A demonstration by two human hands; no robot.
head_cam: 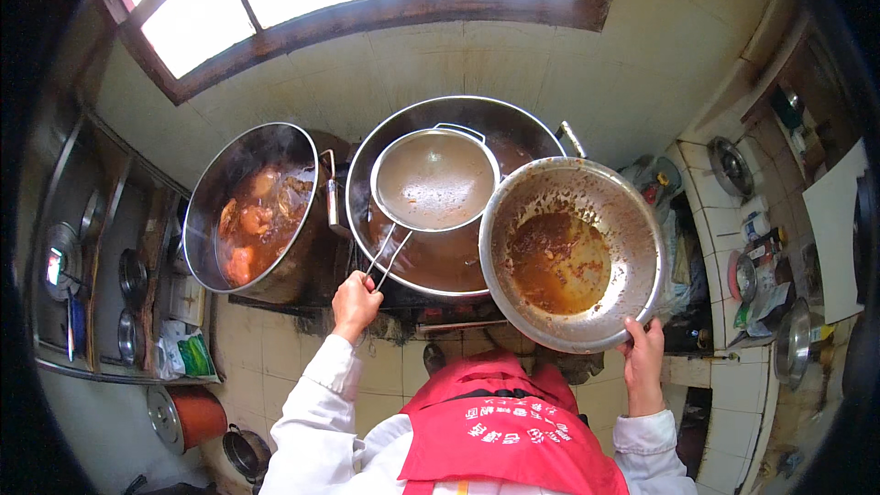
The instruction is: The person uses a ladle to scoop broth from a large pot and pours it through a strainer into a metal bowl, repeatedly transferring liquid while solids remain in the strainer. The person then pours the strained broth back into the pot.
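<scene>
My left hand [356, 304] grips the wire handle of a round mesh strainer [437, 179]. The strainer lies over a large metal stockpot [454, 290] that holds brown broth. With my right hand [642, 350] I hold the lower right rim of a wide metal basin [636, 247]. It is tilted, and a little reddish-brown liquid [560, 261] with dark bits lies in its bottom. More bits cling to its inner wall. The basin's left side overlaps the stockpot's right edge in view; whether they touch, I cannot tell.
At left, a second steaming pot [196, 258] holds reddish-brown pieces of food [254, 218] in broth. Metal shelves [106, 220] with pans stand further left. A tiled counter [739, 392] with bowls and packages runs along the right. A red bucket [199, 416] stands on the floor.
</scene>
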